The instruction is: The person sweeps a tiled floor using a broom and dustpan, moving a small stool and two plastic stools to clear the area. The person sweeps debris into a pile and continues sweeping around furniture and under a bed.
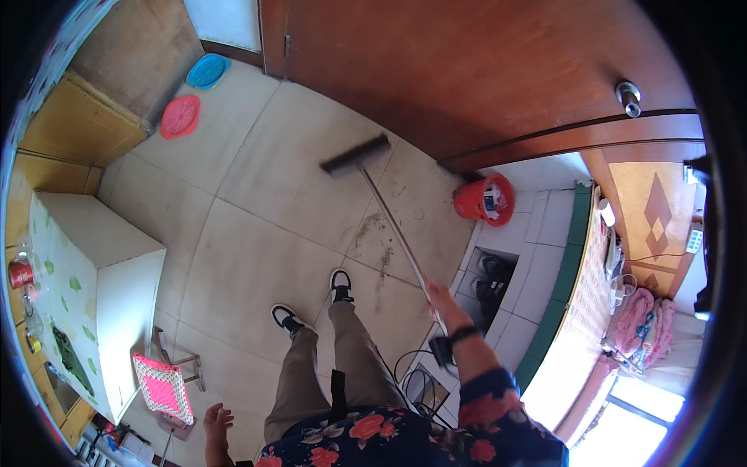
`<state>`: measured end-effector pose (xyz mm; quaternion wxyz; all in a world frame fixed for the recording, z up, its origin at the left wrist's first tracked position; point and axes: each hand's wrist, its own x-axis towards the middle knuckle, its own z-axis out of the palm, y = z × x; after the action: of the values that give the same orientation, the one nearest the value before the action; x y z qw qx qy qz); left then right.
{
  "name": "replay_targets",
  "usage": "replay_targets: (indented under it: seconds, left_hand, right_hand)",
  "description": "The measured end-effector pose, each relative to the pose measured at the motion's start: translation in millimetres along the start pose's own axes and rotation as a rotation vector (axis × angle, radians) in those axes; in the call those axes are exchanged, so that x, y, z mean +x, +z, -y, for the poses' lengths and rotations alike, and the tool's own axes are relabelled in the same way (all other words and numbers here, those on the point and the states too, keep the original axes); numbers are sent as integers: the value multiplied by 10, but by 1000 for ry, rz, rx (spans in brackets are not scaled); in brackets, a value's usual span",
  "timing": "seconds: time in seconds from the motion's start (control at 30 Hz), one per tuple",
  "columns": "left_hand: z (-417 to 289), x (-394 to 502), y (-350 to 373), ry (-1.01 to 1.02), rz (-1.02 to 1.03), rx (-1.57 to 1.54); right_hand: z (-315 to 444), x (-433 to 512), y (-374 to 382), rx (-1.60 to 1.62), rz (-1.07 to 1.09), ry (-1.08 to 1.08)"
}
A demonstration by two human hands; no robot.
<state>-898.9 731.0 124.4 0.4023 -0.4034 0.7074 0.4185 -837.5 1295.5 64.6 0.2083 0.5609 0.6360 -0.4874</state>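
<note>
My right hand (444, 303) is wrapped around the long pole (397, 230) of a push broom. The dark bristle head (356, 156) rests on or just over the pale floor tiles, short of the wooden door, and looks slightly blurred. Beside the pole, dark dirt smudges (373, 236) mark the tiles. My left hand (219, 421) hangs low at my left side, holding nothing, its fingers loosely apart. Nearest to it is a stool with a pink and white crocheted seat cover (164, 388).
A brown wooden door (455, 70) bounds the far side. Right: a red waste bin (484, 199) and a tiled ledge (525, 280) with a recess. Left: a white cabinet (125, 292). Blue (208, 71) and red plastic stools (180, 117) stand far left. Cables (417, 382) hang near my right leg.
</note>
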Motion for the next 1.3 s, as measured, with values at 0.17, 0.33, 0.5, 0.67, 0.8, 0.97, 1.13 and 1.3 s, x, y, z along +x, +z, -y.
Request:
replay_targets:
  seconds: [0.17,0.33,0.5,0.67,0.8,0.97,1.13,1.3]
  left_hand:
    - [-4,-225,226,-24,-22,-54]
    - [-73,-338,686,-42,45,-18]
    - [-315,-300,1042,-22,115,0]
    - [-670,-321,1129,71,117,64]
    - [-834,-390,1110,105,88,71]
    - [-719,-472,1042,103,92,72]
    - [-544,-476,855,70,86,79]
    - [-424,-263,593,103,143,102]
  right_hand:
    - [665,949,-94,139,45,153]
    - [1,582,-493,329,197,326]
    - [-705,-210,-802,347,153,475]
    - [-890,-588,-838,263,51,459]
    - [-668,-358,-852,253,-4,359]
    - [-82,537,-836,426,184,105]
    - [-306,468,-434,217,99,388]
    - [-1205,-313,-60,154,-15,473]
